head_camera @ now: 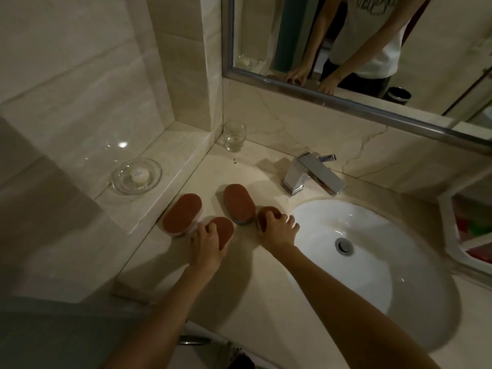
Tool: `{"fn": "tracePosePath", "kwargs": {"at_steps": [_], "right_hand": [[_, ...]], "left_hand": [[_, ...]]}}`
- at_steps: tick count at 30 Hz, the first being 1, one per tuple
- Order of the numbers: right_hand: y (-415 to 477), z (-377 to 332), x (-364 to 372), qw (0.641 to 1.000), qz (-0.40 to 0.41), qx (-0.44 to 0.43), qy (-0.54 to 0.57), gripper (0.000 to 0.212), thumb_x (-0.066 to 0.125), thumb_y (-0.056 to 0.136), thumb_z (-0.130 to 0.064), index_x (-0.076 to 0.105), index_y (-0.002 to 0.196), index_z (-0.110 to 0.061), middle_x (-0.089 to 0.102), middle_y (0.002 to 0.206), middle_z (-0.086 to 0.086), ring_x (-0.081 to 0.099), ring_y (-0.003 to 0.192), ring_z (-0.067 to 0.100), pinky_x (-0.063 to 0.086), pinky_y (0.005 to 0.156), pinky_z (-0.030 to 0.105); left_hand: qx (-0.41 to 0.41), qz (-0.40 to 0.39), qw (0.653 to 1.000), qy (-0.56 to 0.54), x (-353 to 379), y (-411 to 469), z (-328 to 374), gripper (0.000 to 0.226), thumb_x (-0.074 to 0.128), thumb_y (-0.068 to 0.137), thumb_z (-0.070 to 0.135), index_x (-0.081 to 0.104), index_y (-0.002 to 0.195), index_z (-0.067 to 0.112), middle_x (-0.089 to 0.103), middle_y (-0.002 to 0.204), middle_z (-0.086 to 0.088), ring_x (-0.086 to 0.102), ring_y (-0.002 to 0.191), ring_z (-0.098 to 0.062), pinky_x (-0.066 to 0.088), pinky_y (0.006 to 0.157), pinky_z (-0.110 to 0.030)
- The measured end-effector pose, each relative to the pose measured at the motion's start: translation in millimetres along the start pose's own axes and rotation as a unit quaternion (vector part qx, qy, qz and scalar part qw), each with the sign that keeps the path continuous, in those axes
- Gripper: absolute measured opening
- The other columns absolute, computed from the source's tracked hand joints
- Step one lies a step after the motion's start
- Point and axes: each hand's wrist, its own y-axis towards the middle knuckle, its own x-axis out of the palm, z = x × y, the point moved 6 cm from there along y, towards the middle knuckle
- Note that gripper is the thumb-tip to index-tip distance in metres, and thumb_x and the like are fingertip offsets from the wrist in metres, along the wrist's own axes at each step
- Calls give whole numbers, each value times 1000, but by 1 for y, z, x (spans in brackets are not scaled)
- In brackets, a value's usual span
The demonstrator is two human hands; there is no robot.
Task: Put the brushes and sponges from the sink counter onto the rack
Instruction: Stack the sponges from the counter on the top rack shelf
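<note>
At centre left of the frame, my left hand [206,242] curls its fingers around one brown oval scrubbing sponge [222,230]; just right, my right hand [278,230] clamps over another brown oval sponge [267,213]. Two more lie loose on the beige marble counter [239,288]. I judge this the pickup step; next comes lifting both toward the white rack [450,235] at right, past the white basin [386,262].

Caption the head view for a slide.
Left hand and right hand each grasp a brown oval sponge on the sink counter; two more lie untouched.
</note>
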Motion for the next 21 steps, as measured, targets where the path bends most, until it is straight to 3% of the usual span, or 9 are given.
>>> {"fn": "tracePosePath", "kwargs": {"at_steps": [2,5,8,11,14,21], "right_hand": [[-5,3,0,1000,9,7,-10,48,56,89,-33,42,132,-17,42,135,17,38,125,35,31,108,45],[-13,11,-14,999,27,3,26,50,55,89,-34,42,133,-13,44,131,16,44,119,32,38,101,39],[-22,24,-49,994,73,-21,78,55,58,88,-37,40,134,-14,46,130,16,48,114,32,43,99,39],[-39,41,-99,980,159,-42,113,54,64,82,-38,45,127,-15,50,122,16,53,105,34,47,89,39],[-64,69,-157,957,245,-33,149,40,70,78,-27,52,109,-8,54,116,16,56,97,38,44,77,32],[-142,167,-261,914,381,-28,133,43,72,74,-12,52,111,-5,48,129,12,53,109,29,38,79,23]], "left_hand": [[-20,4,1000,-18,-3,-6,-1,69,56,87,42,27,140,9,35,144,-16,41,129,-29,36,107,-36],[-48,35,995,-81,-23,-17,1,77,66,81,32,25,141,9,34,142,-16,42,127,-31,40,105,-39],[-28,62,992,-104,-56,-21,24,70,67,79,30,31,134,7,38,136,-17,46,120,-30,43,98,-37],[34,65,988,-135,-89,-24,71,62,70,76,27,37,124,8,40,130,-15,48,115,-30,45,95,-37],[119,82,975,-169,-122,-33,130,53,71,74,23,39,114,10,41,123,-11,48,113,-29,44,94,-38],[322,83,921,-203,-175,-87,276,53,72,76,22,37,114,17,38,128,-5,46,118,-23,44,96,-36]]}}
